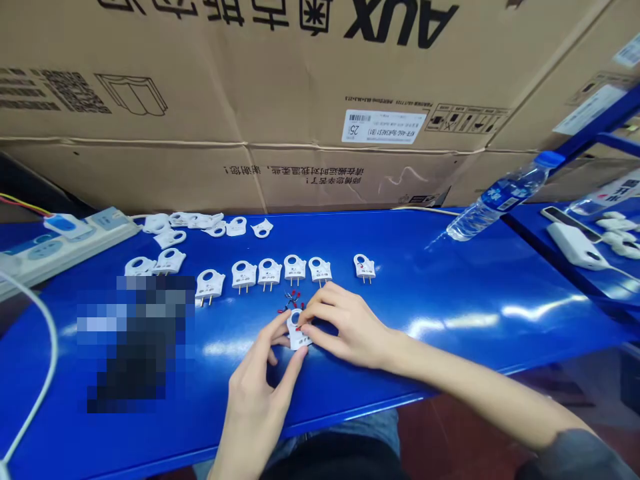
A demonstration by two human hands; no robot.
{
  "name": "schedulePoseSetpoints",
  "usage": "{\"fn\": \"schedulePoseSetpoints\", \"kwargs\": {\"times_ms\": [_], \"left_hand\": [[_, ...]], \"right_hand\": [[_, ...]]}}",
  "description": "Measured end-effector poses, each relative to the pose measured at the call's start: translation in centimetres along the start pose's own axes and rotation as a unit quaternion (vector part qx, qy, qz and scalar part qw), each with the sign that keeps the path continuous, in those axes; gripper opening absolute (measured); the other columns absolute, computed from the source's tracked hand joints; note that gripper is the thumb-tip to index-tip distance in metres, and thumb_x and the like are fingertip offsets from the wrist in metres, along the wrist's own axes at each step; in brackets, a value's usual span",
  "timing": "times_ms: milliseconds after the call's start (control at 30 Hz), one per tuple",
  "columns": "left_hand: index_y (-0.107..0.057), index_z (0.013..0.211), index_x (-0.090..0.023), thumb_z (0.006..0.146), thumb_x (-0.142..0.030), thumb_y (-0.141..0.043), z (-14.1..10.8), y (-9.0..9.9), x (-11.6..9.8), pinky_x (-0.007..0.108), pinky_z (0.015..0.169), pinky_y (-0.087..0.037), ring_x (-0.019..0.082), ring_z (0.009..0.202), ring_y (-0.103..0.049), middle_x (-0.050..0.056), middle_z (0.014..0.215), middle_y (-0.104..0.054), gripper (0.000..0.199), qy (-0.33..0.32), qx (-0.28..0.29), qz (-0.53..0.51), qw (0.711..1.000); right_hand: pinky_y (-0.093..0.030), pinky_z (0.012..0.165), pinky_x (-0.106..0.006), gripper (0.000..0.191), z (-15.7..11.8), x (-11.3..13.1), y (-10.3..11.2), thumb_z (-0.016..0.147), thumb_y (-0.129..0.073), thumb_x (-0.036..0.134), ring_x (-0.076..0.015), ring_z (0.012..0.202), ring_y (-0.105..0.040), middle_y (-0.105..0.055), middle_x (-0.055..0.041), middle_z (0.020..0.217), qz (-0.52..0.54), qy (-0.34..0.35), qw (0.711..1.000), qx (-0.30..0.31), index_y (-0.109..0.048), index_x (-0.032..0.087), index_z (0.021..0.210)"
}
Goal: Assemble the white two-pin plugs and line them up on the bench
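Note:
A white plug housing (299, 340) with a round hole lies between my hands, just above the blue table. My left hand (260, 380) grips it by its left side and lower edge, thumb and fingers closed. Thumb and forefinger of my right hand (350, 327) pinch a small red part (299, 328) against the housing's face; the fingers partly cover it. Just beyond lies a little heap of red-tipped parts with thin wire legs (293, 300). Several similar white plugs (269, 272) with two pins stand in a row behind, and one plug (365, 267) sits apart to the right, with a red spot inside.
White covers with ring holes (200, 221) are heaped at the back left. A power strip (100, 230) and a white cable (50, 333) are at the left, near a blurred dark patch. At the back right a water bottle (500, 200) leans. Large cardboard boxes (300, 100) wall the back.

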State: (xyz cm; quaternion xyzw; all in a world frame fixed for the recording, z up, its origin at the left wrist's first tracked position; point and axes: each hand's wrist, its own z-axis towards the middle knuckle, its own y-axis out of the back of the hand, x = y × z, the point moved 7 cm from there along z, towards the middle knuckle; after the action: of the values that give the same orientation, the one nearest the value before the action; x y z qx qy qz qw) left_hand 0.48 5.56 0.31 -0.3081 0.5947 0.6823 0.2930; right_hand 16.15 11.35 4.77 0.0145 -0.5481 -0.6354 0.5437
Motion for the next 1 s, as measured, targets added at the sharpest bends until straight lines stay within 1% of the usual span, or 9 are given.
{"fn": "schedulePoseSetpoints", "kwargs": {"times_ms": [167,333,567,767,900,967,1000], "left_hand": [[-0.058,0.142,-0.032,0.094,-0.055,-0.064,0.0,0.0,-0.2,0.027,0.067,-0.057,0.016,0.075,-0.067,0.001,0.100,-0.076,0.054,-0.017,0.003,0.008,1.000],[-0.059,0.142,-0.032,0.094,-0.054,-0.064,0.0,0.2,-0.5,0.027,0.065,-0.057,0.015,0.071,-0.067,-0.001,0.092,-0.074,0.053,-0.016,0.001,0.015,1.000],[-0.062,0.140,-0.030,0.094,-0.055,-0.064,0.0,0.3,-0.6,0.027,0.063,-0.057,0.014,0.066,-0.066,0.000,0.091,-0.074,0.053,-0.018,-0.003,0.018,1.000],[-0.063,0.141,-0.032,0.092,-0.056,-0.065,0.0,0.3,-0.4,0.027,0.064,-0.057,0.015,0.069,-0.067,0.000,0.091,-0.075,0.054,0.000,-0.005,0.013,1.000],[-0.061,0.141,-0.030,0.091,-0.059,-0.065,0.0,0.3,-0.1,0.028,0.064,-0.057,0.015,0.069,-0.066,0.001,0.096,-0.078,0.058,0.021,0.000,-0.006,1.000],[-0.061,0.141,-0.031,0.091,-0.059,-0.066,0.0,0.3,-0.1,0.029,0.068,-0.058,0.016,0.073,-0.067,0.002,0.102,-0.079,0.058,0.035,0.001,-0.024,0.999],[-0.060,0.141,-0.031,0.091,-0.058,-0.066,0.0,0.4,-0.1,0.030,0.071,-0.058,0.017,0.075,-0.067,0.002,0.105,-0.079,0.057,0.043,0.000,-0.031,0.999]], "right_hand": [[-0.053,0.082,-0.033,0.015,-0.1,0.0,-0.1,0.105,-0.060,0.031,-0.0185,0.091,-0.060,-0.071,-0.0055,0.098,-0.002,0.011,1.000,0.001,-0.070,0.019,0.102],[-0.052,0.082,-0.033,0.015,-0.1,0.1,-0.1,0.104,-0.061,0.030,-0.0183,0.090,-0.060,-0.070,-0.0054,0.097,-0.005,0.008,1.000,0.004,-0.069,0.019,0.101],[-0.054,0.082,-0.033,0.018,-0.2,0.2,-0.1,0.106,-0.059,0.032,-0.0180,0.090,-0.061,-0.071,-0.0056,0.099,-0.010,0.031,0.999,0.005,-0.070,0.019,0.101],[-0.055,0.082,-0.033,0.022,-0.2,0.1,-0.2,0.107,-0.057,0.034,-0.0179,0.090,-0.061,-0.072,-0.0065,0.099,-0.034,0.049,0.998,0.003,-0.072,0.019,0.101],[-0.056,0.084,-0.034,0.019,0.1,0.1,0.7,0.106,-0.057,0.032,-0.0190,0.093,-0.063,-0.073,-0.0073,0.102,-0.032,0.039,0.999,-0.012,-0.071,0.018,0.109],[-0.057,0.089,-0.036,0.019,0.2,0.1,1.3,0.105,-0.057,0.030,-0.0200,0.098,-0.064,-0.073,-0.0081,0.107,-0.019,0.028,0.999,-0.010,-0.069,0.018,0.116],[-0.057,0.093,-0.037,0.022,0.3,0.1,1.4,0.104,-0.058,0.031,-0.0210,0.103,-0.065,-0.073,-0.0089,0.111,-0.011,0.026,1.000,0.001,-0.068,0.018,0.120]]}}
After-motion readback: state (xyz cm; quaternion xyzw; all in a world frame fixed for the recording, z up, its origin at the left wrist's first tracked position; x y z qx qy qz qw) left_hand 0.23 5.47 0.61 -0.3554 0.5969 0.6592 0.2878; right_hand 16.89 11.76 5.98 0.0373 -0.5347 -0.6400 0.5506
